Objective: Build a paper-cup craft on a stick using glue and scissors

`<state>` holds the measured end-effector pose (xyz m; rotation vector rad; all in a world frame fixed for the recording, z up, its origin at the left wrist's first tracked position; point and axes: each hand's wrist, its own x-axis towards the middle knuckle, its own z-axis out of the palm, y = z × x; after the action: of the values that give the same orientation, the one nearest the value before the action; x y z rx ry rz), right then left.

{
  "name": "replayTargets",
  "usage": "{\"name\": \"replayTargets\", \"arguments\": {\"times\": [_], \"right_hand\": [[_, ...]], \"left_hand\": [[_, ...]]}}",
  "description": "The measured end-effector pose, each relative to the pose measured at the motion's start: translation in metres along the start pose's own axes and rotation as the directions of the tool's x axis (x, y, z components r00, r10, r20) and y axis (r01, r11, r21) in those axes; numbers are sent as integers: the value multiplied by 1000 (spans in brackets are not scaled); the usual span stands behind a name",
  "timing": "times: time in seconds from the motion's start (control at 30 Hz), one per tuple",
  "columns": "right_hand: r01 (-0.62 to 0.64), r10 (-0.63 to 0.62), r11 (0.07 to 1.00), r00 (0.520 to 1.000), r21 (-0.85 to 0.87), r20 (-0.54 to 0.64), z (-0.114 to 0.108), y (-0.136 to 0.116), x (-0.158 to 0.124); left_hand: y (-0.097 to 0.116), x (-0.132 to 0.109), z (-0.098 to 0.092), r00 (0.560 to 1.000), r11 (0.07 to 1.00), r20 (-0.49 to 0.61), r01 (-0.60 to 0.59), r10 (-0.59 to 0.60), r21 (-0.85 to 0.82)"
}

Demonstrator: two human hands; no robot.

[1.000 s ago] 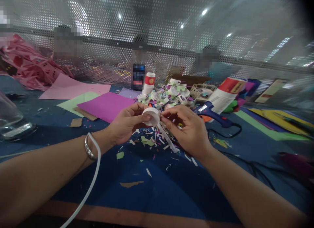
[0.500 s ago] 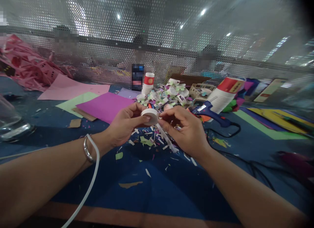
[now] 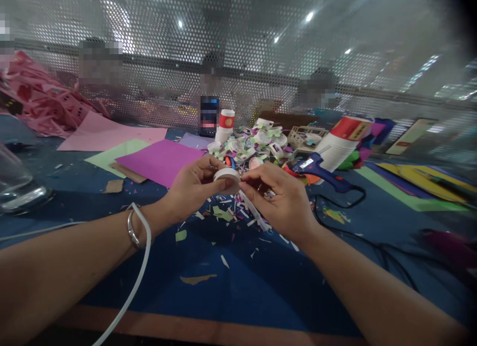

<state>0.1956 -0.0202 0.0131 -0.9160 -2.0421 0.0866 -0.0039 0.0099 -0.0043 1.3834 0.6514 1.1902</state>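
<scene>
My left hand [image 3: 196, 189] is closed, pinching a white cut-off paper cup bottom [image 3: 228, 174] between thumb and fingers. The cup bottom is a shallow round piece, held tilted above the table. At its right edge my right hand [image 3: 279, 197] is closed too, thumb and forefinger pinched together. From those fingertips a narrow white paper strip [image 3: 255, 212] slants down; whether it still joins the cup bottom I cannot tell. Behind the hands lies a heap of cut cup pieces [image 3: 257, 139] with green and purple paper bits.
A blue glue gun [image 3: 316, 164] with a black cord lies right, near stacked paper cups [image 3: 341, 142]. Purple paper [image 3: 160, 159] and pink paper [image 3: 108, 134] lie left, by a glass [image 3: 22, 187]. Paper scraps [image 3: 222, 213] litter the table. A phone [image 3: 209, 116] stands behind.
The cup bottom has tilted a little in my fingers, and my left thumb has shifted slightly lower on it. My right hand stays at its edge.
</scene>
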Motion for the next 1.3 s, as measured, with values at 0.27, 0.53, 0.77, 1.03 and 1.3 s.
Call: {"name": "replayTargets", "arguments": {"times": [0.27,0.53,0.77,1.03,1.3], "right_hand": [[-18,18,1000,1000,-7,-26,1,2,-1],[31,-33,999,997,-24,-70,3,2,-2],[29,-27,1000,995,12,-94,4,1,-2],[10,-5,998,996,58,-91,3,-2,-4],[-121,124,985,992,120,-26,1,-4,-1]], "left_hand": [[-6,1,-2,999,999,-19,43,-42,20],[-4,0,2,994,990,-32,106,-109,-88],[-5,-2,3,996,991,5,90,-90,-100],[-2,-2,-1,997,999,67,-26,24,30],[1,-1,-2,997,1000,80,-14,13,21]]}}
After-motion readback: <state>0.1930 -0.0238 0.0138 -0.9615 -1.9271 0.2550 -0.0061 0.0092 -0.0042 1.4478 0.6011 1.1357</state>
